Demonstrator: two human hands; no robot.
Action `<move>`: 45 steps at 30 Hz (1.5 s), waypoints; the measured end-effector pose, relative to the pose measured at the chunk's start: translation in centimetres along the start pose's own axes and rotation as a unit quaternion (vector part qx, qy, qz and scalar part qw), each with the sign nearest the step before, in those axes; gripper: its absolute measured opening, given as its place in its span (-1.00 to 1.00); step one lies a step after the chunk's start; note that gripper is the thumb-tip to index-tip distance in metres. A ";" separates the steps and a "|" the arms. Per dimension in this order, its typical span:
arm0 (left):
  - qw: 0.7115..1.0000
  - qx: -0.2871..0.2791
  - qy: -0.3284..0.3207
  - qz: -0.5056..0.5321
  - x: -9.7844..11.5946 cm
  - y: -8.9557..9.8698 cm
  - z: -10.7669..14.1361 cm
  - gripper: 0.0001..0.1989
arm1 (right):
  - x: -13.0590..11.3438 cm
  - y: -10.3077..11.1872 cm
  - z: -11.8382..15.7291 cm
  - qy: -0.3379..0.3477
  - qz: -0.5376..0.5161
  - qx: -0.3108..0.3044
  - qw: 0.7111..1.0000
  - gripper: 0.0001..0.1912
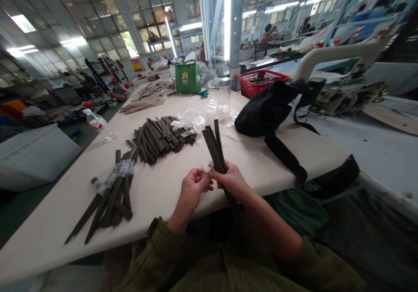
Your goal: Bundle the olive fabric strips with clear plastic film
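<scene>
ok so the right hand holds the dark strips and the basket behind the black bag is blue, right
The basket behind the black bag is red, not blue, as the head view shows; the right hand does hold the dark strips.

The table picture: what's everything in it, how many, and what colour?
table: one, cream, middle
held strips: few, dark, right hand
loose strips: many, dark, mid-table
wrapped strips: many, dark, near left
pale strips: many, beige, far left
bottle: one, clear, left edge
jar: one, clear, far side
plastic: uncountable, clear, mid-table
green bag: one, green, far end
basket: one, red, far right
black bag: one, black, right
machine: one, cream, right
bin: one, whitish, left
people: several, unclear, background
hands: two, bare, front
</scene>
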State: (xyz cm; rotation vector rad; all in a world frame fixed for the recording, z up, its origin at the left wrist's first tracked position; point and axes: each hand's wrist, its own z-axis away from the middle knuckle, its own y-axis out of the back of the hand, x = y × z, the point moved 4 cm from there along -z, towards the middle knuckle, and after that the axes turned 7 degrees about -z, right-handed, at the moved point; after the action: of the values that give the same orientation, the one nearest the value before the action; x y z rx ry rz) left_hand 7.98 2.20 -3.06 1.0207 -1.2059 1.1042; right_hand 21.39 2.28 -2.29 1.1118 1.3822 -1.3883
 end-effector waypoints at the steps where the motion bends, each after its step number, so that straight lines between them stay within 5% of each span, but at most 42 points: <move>1: 1.000 -0.007 0.007 0.008 -0.1 0.0 0.1 -0.64 | 0.0 0.1 -0.1 0.006 0.011 0.003 1.000 -0.73; 10: 0.991 -0.077 0.107 0.013 -1.6 1.2 1.7 -0.64 | -1.7 1.2 -1.5 0.032 0.069 -0.016 0.997 -0.80; 18: 0.979 -0.160 0.113 -0.056 -1.5 0.5 2.3 -0.76 | -2.2 0.0 -1.4 0.048 0.117 -0.061 0.990 -0.81; 20: 0.982 -0.140 0.124 -0.016 -1.3 1.0 2.0 -0.78 | -2.6 0.2 -1.1 0.051 0.123 -0.057 0.989 -0.78; 23: 0.980 -0.034 0.142 0.133 -0.8 2.9 1.0 -0.81 | -2.8 0.7 0.0 0.034 0.126 -0.062 0.989 -0.71; 27: 0.939 0.105 0.131 0.300 0.1 5.8 -0.2 -0.85 | -1.5 1.1 2.7 -0.010 0.128 -0.098 0.987 -0.66; 30: 0.915 0.153 0.111 0.356 0.6 6.4 -0.5 -0.90 | -0.4 0.8 4.6 -0.027 0.120 -0.136 0.983 -0.68; 38: 0.922 0.122 0.056 0.363 0.3 5.4 -0.5 -0.92 | 0.5 -0.3 6.0 -0.038 0.107 -0.136 0.984 -0.82; 45: 0.937 0.108 0.028 0.331 0.8 5.3 -0.4 -0.78 | 1.5 -0.1 5.8 -0.018 0.215 -0.099 0.971 -0.87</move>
State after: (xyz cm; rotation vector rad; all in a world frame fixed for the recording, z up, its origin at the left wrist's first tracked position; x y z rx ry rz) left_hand 2.89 3.58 -2.24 0.7424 -1.4504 1.8106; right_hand 20.87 -3.45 -3.84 1.1608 1.1394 -0.9338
